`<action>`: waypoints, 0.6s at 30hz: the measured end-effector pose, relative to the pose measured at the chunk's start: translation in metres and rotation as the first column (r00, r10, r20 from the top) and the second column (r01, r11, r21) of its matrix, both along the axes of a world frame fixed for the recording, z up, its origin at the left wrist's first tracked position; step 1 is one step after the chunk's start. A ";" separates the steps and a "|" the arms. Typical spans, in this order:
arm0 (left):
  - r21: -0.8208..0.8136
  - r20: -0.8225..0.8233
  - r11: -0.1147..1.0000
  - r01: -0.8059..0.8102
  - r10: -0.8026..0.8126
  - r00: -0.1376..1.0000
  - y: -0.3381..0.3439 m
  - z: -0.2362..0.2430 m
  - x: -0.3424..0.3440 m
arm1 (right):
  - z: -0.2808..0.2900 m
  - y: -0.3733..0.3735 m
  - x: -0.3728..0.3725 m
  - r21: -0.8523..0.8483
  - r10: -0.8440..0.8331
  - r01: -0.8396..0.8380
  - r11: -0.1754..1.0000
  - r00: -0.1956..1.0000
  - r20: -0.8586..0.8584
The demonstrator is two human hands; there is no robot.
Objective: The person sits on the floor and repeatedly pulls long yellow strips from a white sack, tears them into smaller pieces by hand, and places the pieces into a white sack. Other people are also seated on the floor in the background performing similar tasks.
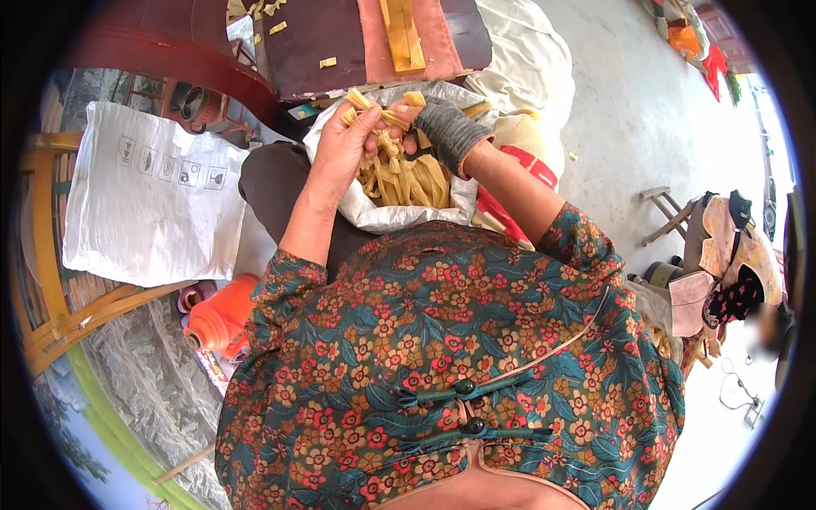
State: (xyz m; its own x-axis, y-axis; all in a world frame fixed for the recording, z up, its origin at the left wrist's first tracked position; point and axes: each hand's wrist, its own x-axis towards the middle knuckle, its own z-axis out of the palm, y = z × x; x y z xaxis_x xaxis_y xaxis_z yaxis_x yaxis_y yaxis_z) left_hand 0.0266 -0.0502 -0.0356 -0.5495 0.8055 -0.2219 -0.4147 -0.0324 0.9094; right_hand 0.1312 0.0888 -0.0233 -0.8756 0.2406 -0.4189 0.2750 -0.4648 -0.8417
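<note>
My left hand [354, 138] pinches folded, ribbon-like yellow strips [365, 100] above an open white sack [357, 204]. My right hand [435, 129], in a grey glove with bare fingertips, is closed on the same strips beside the left; some of its fingers are hidden. The sack holds a tangled heap of similar yellow strips [408, 178]. Just beyond the hands is a dark board [306, 51] with a pink strip of cloth [442, 51], a wooden block [398, 34] lying on the cloth and small yellow pieces scattered on the board.
A white sheet [153, 221] drapes at the left over a bamboo frame [42, 255]. An orange flask [221, 314] stands low at left. Pale sacks [527, 59] lie right of the board. A wooden stool [663, 212] and clothing-laden seat [714, 255] are at right.
</note>
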 end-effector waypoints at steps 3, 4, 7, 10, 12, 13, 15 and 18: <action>0.006 -0.029 0.998 -0.068 0.068 0.997 0.010 0.002 0.002 | 0.008 0.006 -0.004 0.379 0.012 0.005 0.925 0.999 -0.042; 0.012 -0.030 0.996 -0.090 0.091 0.995 0.013 0.002 0.002 | 0.008 0.007 -0.004 0.409 -0.018 0.036 0.912 0.999 -0.048; 0.034 0.123 0.994 -0.105 0.100 0.987 0.020 0.012 0.005 | -0.001 0.012 -0.005 0.548 -0.091 0.156 0.822 0.985 -0.143; 0.052 0.203 0.995 -0.087 0.075 0.976 0.029 0.015 0.002 | 0.002 0.027 -0.011 0.661 -0.108 0.034 0.749 0.992 0.072; 0.062 0.202 0.996 -0.068 0.054 0.978 0.034 0.010 0.000 | 0.003 0.031 -0.011 0.471 -0.170 0.110 0.875 0.982 0.086; 0.053 0.182 0.995 -0.086 0.075 0.980 0.037 0.010 -0.001 | -0.002 0.033 -0.011 0.430 -0.179 0.143 0.892 0.983 0.044; 0.031 0.128 0.993 -0.115 0.110 0.986 0.045 0.012 -0.003 | 0.011 0.034 -0.012 0.320 -0.219 0.209 0.924 0.976 -0.005; 0.018 0.046 0.988 -0.151 0.150 0.988 0.057 0.015 -0.007 | 0.017 0.040 -0.017 0.352 -0.286 0.287 0.891 0.957 -0.056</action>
State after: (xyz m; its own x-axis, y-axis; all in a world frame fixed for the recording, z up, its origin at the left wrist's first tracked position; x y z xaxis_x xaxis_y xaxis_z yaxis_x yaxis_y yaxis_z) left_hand 0.0200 0.0064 -0.0203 -0.6545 0.7192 -0.2330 -0.4441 -0.1164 0.8884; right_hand 0.1138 0.1287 -0.0068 -0.7469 0.6129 -0.2578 0.1728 -0.1955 -0.9654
